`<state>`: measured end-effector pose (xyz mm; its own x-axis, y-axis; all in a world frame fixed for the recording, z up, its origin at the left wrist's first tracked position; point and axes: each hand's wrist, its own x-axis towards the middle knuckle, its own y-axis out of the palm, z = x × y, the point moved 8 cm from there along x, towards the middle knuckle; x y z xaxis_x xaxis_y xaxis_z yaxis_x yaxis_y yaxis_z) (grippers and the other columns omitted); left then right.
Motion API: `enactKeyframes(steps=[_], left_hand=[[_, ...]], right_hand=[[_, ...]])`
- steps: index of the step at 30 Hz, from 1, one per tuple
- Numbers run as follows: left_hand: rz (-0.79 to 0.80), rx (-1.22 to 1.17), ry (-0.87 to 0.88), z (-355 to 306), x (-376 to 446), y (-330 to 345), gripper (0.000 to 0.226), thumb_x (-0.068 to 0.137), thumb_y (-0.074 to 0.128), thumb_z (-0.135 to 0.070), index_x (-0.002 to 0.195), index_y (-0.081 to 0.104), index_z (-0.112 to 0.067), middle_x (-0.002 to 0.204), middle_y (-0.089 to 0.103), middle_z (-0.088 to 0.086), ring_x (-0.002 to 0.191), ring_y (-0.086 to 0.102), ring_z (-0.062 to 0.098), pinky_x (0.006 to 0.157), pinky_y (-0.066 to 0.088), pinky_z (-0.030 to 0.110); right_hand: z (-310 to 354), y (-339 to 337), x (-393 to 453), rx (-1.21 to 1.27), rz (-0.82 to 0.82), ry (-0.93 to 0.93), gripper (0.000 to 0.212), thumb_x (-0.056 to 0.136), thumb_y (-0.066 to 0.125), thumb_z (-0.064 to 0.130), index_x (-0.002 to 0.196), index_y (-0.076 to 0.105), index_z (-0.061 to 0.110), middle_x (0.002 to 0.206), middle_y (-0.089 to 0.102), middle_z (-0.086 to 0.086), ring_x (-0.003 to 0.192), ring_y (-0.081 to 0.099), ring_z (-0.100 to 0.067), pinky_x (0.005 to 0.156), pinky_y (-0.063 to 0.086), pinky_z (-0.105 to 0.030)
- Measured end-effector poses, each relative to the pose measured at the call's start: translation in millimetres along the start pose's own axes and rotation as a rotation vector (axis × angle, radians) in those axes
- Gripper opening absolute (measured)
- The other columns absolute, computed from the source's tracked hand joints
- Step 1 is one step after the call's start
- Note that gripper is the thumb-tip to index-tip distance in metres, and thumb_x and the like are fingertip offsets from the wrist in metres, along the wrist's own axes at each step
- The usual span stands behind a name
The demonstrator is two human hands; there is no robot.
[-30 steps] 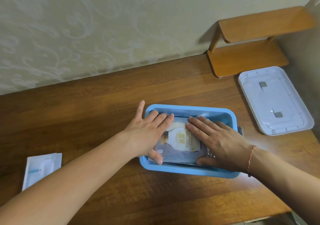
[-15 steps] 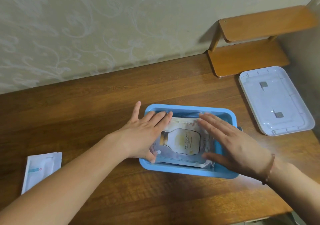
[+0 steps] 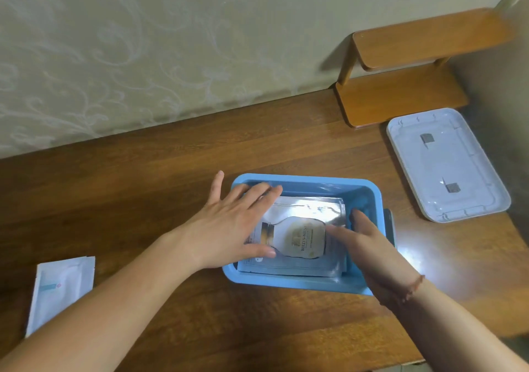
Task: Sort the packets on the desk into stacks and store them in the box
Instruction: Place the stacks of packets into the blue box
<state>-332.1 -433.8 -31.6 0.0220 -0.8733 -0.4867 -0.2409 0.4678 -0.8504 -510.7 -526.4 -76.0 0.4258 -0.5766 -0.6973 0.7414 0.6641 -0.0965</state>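
Head view: your left hand [image 3: 229,228] lies flat, grip released, on the left end of the silvery foil packet stack with a bottle print [image 3: 300,237] inside the blue rectangular plastic box [image 3: 303,283] on the brown wooden desk [image 3: 143,185]. Probably squaring the stack so it seats level. Right hand [image 3: 372,254] at the stack's right end, fingers straight, grip released. Stack's long axis runs left-right along the box; bottle neck points left. White flat packet [image 3: 60,291] lies well apart, left, not yet stored.
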Motion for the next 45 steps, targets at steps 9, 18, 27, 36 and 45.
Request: enactKeyframes(steps=[9, 18, 27, 36, 45], left_hand=[[-0.148, -0.103, -0.014, 1, 4, 11, 0.081, 0.089, 0.045, -0.064, 0.153, 0.011, -0.027, 0.151, 0.022, -0.009, 0.141, 0.014, 0.011, 0.120, 0.002, 0.053], [-0.198, 0.013, -0.054, 2, 8, 13, 0.078, 0.092, 0.026, -0.068, 0.154, 0.013, -0.022, 0.151, 0.030, -0.006, 0.141, 0.025, 0.016, 0.119, 0.008, 0.056], [-0.170, 0.091, -0.083, 1, 11, 14, 0.078, 0.093, 0.023, -0.065, 0.156, 0.008, -0.021, 0.151, 0.031, -0.006, 0.139, 0.026, 0.016, 0.119, 0.006, 0.056], [-0.206, 0.072, -0.065, 2, 12, 14, 0.073, 0.092, 0.029, -0.065, 0.150, 0.025, -0.022, 0.144, 0.041, -0.006, 0.133, 0.034, 0.017, 0.118, 0.013, 0.055], [-0.223, 0.055, -0.062, 3, 13, 17, 0.075, 0.091, 0.027, -0.066, 0.152, 0.023, -0.021, 0.145, 0.041, -0.007, 0.133, 0.034, 0.016, 0.118, 0.015, 0.053]], right_hand=[[-20, 13, -4, -0.085, 0.214, 0.186, 0.031, 0.088, 0.065, 0.019, 0.114, 0.062, 0.003, 0.112, 0.071, -0.015, 0.107, 0.066, -0.028, 0.100, 0.049, -0.047], [57, 18, -34, -0.945, 0.048, -0.735, 0.075, 0.084, 0.074, 0.029, 0.148, 0.037, 0.023, 0.149, 0.036, 0.013, 0.137, 0.030, 0.000, 0.113, 0.025, -0.017], [43, 50, -1, -1.387, 0.225, -0.774, 0.096, 0.076, 0.045, 0.082, 0.148, 0.036, 0.018, 0.147, 0.046, -0.008, 0.131, 0.048, -0.028, 0.108, 0.041, -0.045], [50, 44, 8, -1.293, 0.144, -0.649, 0.101, 0.070, 0.048, 0.085, 0.147, 0.030, 0.022, 0.136, 0.043, 0.004, 0.124, 0.042, -0.016, 0.105, 0.038, -0.031], [41, 35, 13, -1.228, 0.085, -0.560, 0.081, 0.081, 0.044, 0.076, 0.141, 0.038, 0.023, 0.135, 0.054, 0.002, 0.121, 0.051, -0.020, 0.101, 0.041, -0.033]])
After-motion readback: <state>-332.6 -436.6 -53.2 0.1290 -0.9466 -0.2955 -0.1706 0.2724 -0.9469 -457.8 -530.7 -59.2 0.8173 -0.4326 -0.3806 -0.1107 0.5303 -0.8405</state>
